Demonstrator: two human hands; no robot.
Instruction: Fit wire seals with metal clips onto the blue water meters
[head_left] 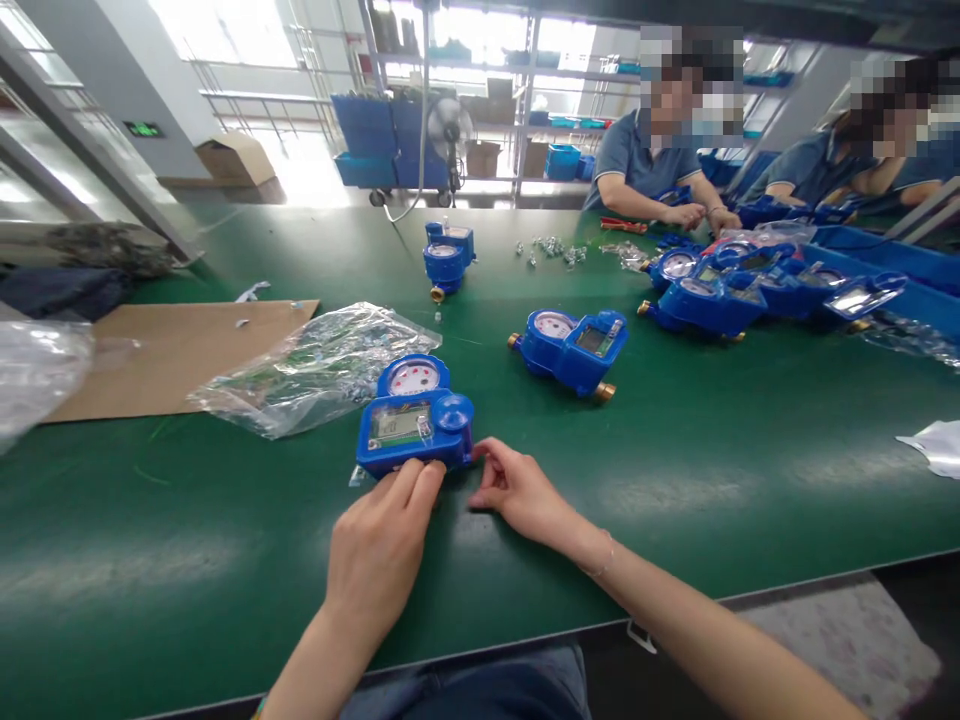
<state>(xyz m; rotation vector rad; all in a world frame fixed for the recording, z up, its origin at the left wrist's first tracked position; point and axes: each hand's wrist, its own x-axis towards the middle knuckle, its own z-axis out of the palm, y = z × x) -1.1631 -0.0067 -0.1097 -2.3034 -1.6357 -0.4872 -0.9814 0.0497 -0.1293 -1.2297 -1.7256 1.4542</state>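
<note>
A blue water meter (411, 425) sits on the green table in front of me, its round dial at the far side and its grey display nearer. My left hand (386, 540) is closed at the meter's near edge, thumb and fingertips partly hidden against its underside. At the near right corner, my right hand (525, 497) has its index fingertip against the blue housing. Its thumb is apart from that finger, and nothing shows between them. Right of this meter lies a second water meter (574, 348) with brass ends. Farther back stands another water meter (448, 258).
Left of the meter lie a clear plastic bag (322, 365) of small parts and a cardboard sheet (172, 350). Small metal parts (551, 248) are scattered farther back. Several meters (705, 305) crowd the right side by a blue bin (930, 300). Co-workers (652, 185) sit across the table.
</note>
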